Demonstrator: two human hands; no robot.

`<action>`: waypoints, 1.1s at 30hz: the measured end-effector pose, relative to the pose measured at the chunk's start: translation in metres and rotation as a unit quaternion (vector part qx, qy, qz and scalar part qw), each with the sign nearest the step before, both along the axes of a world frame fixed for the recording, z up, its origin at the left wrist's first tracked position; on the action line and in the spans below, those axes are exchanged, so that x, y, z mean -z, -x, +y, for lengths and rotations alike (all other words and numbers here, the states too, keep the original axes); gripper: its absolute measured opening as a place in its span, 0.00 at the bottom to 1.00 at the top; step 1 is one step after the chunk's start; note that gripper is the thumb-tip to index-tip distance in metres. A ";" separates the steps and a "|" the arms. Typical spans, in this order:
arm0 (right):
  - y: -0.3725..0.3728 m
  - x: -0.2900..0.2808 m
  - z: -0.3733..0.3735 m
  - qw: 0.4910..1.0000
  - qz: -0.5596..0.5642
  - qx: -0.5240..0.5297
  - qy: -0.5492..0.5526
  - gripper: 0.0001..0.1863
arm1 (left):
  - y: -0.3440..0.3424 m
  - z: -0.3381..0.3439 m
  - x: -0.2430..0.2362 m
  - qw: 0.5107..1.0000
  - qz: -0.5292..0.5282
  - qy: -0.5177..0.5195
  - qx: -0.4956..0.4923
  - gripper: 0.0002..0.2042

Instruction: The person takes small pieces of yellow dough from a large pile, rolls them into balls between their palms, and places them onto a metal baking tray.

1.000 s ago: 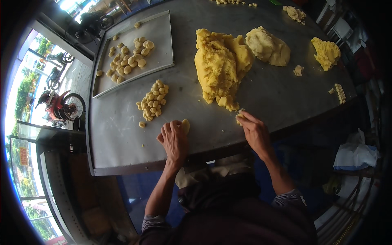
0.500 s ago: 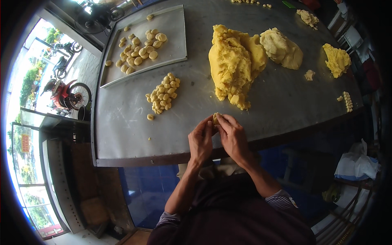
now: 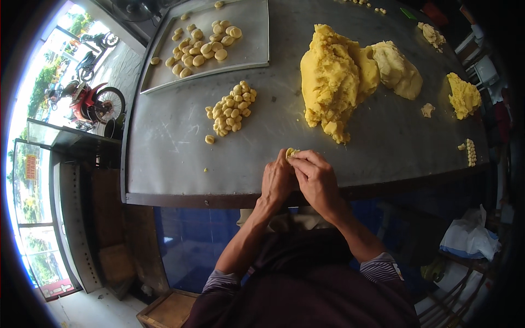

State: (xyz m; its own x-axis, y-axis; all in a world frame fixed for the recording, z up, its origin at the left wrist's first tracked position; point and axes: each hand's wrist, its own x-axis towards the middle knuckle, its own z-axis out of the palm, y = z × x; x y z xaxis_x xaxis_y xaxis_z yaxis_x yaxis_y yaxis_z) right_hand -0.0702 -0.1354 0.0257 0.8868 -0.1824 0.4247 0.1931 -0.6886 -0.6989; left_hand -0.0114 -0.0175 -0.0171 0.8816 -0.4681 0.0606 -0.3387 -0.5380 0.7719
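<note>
Between my two hands, over the near part of the metal table, is a small piece of pale yellow dough [image 3: 291, 153]. My left hand [image 3: 277, 177] is closed around its left side, its fingers partly hidden. The fingertips of my right hand [image 3: 315, 174] pinch it from the right. Beyond my hands stands a large crumbly yellow dough mound [image 3: 331, 76], with a paler, smoother dough lump [image 3: 396, 68] against its right side. To the left lies a heap of small dough balls [image 3: 232, 112], and a single dough ball [image 3: 209, 139] sits just nearer to me.
A metal tray [image 3: 240, 61] with flattened dough rounds stands at the far left of the table [image 3: 164, 169]. At the right are another yellow lump [image 3: 464, 95], a dough scrap [image 3: 427, 110] and rows of tiny balls [image 3: 471, 153]. A white plastic bag [image 3: 471, 235] rests lower right.
The view has shifted, so the table's contents sit higher and further right. My hands remain together on the dough piece; my right fingers now lie more across its top.
</note>
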 end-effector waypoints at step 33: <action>-0.019 0.008 -0.082 0.986 0.056 0.070 0.141 0.20 | -0.006 -0.006 -0.021 0.990 0.040 0.134 0.034 0.14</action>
State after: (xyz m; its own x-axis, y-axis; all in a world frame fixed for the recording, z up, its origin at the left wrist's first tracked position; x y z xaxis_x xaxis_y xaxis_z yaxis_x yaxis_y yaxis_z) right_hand -0.0516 -0.2178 0.0179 0.9055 -0.1943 0.3772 0.0154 -0.8733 -0.4869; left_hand -0.0054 -0.0239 0.0034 0.8552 -0.5039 0.1216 -0.2995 -0.2889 0.9093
